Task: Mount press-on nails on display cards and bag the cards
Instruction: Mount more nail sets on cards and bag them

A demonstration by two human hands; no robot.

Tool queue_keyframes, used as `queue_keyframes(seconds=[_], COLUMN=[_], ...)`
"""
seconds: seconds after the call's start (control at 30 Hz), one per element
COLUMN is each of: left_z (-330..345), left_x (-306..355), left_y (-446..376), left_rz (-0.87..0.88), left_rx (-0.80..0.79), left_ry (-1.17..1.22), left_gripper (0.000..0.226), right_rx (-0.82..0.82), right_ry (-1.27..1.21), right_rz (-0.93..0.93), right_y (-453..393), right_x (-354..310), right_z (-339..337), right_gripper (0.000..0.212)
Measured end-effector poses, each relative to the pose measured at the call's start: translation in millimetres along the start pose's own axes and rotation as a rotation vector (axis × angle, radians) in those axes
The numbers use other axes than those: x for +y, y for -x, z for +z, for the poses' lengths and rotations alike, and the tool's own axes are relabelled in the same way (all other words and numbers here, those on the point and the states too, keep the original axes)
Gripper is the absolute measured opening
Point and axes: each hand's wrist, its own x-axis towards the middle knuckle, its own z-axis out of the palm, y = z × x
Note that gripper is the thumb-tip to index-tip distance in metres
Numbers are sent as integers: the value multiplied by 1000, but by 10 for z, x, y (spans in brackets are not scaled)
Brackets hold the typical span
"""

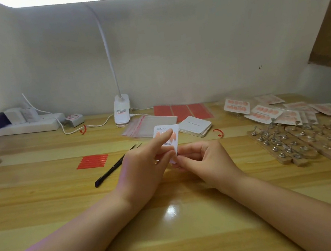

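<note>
A white display card (173,129) with peach press-on nails stands upright at the table's centre. My right hand (202,162) pinches its lower edge. My left hand (144,165) holds the card's left side, its index finger stretched out and pressing on a nail on the card's face. Behind the card lie clear zip bags (139,125) and a stack of blank white cards (196,126). Bagged cards with nails (263,111) are piled at the right.
Black tweezers (115,168) and red adhesive strips (92,161) lie to the left. Red tape sheets (181,109) and a clip lamp (121,112) stand at the back. Wooden nail stands (300,144) fill the right side. A power strip (27,126) sits far left.
</note>
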Motion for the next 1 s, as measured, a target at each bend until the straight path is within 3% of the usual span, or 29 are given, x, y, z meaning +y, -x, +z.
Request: queue_keyframes(seconds=[0.4,1.0], left_z=[-6,35], left_x=[16,4], left_y=[13,15], left_rz=[-73,-72], left_rx=[-2,45], left_ry=[27,-39], left_gripper=[61,26], right_rx=[-25,-8], right_ry=[21,41], right_rz=[-21,-25], right_y=[11,11], right_x=[11,8], right_z=[-20,-13], right_gripper=[20,22])
